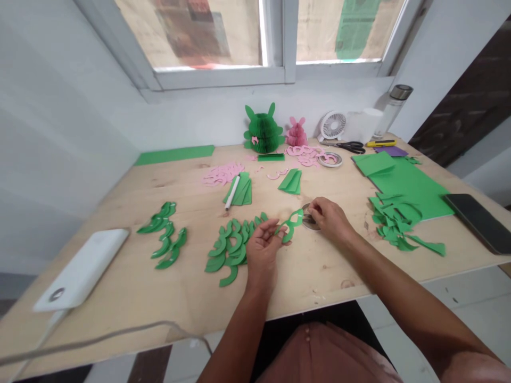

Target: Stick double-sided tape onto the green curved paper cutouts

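Note:
My left hand [263, 247] pinches a curved green paper cutout [289, 231] between thumb and fingers, just above the table. A small pale patch shows near its right end. My right hand [330, 217] is closed at the fingertips on the rim of a roll of tape [311, 225] beside the cutout. A pile of curved green paper cutouts [231, 247] lies left of my left hand, partly hidden by it. Farther left are several more curved green pieces [164, 234] with whitish spots on them.
A white power bank [83, 268] with a cable lies at the left. Green scraps [393, 218], green sheets [415, 183] and a phone [481, 221] are at the right. Behind stand green [263, 133] and pink [296, 133] paper figures, a small fan [332, 125] and scissors [351, 147].

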Available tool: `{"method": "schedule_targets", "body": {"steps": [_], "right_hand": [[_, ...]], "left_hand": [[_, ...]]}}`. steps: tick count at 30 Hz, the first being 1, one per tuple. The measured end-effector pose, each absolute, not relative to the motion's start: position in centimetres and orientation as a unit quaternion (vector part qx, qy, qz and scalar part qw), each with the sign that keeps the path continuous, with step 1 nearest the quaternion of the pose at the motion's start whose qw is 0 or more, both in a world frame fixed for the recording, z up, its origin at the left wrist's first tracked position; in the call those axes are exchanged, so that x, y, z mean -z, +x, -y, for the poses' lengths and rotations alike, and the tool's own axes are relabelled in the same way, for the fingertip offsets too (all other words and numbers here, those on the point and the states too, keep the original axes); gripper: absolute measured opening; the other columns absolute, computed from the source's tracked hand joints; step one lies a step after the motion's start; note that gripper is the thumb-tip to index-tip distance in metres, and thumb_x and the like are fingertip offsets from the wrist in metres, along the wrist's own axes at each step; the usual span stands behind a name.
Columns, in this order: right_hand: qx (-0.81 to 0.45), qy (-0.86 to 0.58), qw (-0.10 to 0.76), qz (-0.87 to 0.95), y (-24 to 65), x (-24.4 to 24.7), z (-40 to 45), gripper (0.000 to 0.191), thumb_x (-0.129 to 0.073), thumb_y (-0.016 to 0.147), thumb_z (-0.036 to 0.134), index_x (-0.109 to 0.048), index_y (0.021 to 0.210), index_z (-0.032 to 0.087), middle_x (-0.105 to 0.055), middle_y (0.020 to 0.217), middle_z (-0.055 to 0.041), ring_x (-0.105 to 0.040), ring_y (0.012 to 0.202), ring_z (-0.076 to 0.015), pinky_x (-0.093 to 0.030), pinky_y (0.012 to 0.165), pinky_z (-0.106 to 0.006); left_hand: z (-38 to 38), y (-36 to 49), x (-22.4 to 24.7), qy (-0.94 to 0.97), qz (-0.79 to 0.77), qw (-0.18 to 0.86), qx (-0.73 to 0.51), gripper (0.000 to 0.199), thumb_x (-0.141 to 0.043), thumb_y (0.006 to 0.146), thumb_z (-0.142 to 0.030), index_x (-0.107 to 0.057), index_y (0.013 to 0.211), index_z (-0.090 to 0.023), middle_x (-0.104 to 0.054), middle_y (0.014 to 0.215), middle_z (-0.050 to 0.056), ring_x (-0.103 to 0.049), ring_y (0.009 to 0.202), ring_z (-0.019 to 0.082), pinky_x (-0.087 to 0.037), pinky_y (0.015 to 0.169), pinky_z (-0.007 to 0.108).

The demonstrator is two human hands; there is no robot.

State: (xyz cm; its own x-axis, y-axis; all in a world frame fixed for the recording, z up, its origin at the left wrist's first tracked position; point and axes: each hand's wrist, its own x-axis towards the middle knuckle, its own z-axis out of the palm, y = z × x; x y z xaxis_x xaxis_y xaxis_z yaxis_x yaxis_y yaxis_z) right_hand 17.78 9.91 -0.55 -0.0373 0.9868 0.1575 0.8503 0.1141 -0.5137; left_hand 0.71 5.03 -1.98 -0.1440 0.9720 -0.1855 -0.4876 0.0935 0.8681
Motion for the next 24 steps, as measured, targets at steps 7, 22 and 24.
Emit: {"method": "schedule_targets", "body": {"steps": [7,22,24], "right_hand": [[-0.142,-0.633,0.33,0.686,18.1,0.6,-9.8,0.011,-0.048,0.08,0.024,-0.055,0.072,0.02,-0.059,0.067,-0.0012,-0.051,0.061,-0.0147,-0.036,0.059,-0.026],[0.035,-0.439,0.384,0.811,14.7,-1.1,-5.6,0.009,-0.051,0.085,0.014,-0.057,0.079,0.017,-0.06,0.075,-0.0066,-0.056,0.075,-0.0186,-0.045,0.066,-0.031],[0.059,-0.432,0.379,0.816,14.3,-0.6,-5.7,0.009,-0.051,0.085,0.012,-0.057,0.079,0.017,-0.061,0.076,-0.0074,-0.057,0.076,-0.0197,-0.046,0.067,-0.032]], "left_hand": [[-5.4,0.5,1.4,0.251,-0.425,0.618,-0.612,0.036,-0.077,0.058,-0.017,-0.064,0.091,-0.016,-0.069,0.081,0.004,-0.066,0.082,0.017,-0.055,0.068,0.027],[-6.3,2.1,1.3,0.302,-0.458,0.527,-0.65,0.033,-0.068,0.065,-0.012,-0.063,0.097,-0.015,-0.07,0.092,0.007,-0.067,0.089,0.018,-0.052,0.082,0.032],[-6.3,2.1,1.3,0.301,-0.452,0.525,-0.655,0.033,-0.067,0.065,-0.011,-0.063,0.098,-0.015,-0.07,0.094,0.007,-0.066,0.092,0.018,-0.052,0.083,0.031]]}}
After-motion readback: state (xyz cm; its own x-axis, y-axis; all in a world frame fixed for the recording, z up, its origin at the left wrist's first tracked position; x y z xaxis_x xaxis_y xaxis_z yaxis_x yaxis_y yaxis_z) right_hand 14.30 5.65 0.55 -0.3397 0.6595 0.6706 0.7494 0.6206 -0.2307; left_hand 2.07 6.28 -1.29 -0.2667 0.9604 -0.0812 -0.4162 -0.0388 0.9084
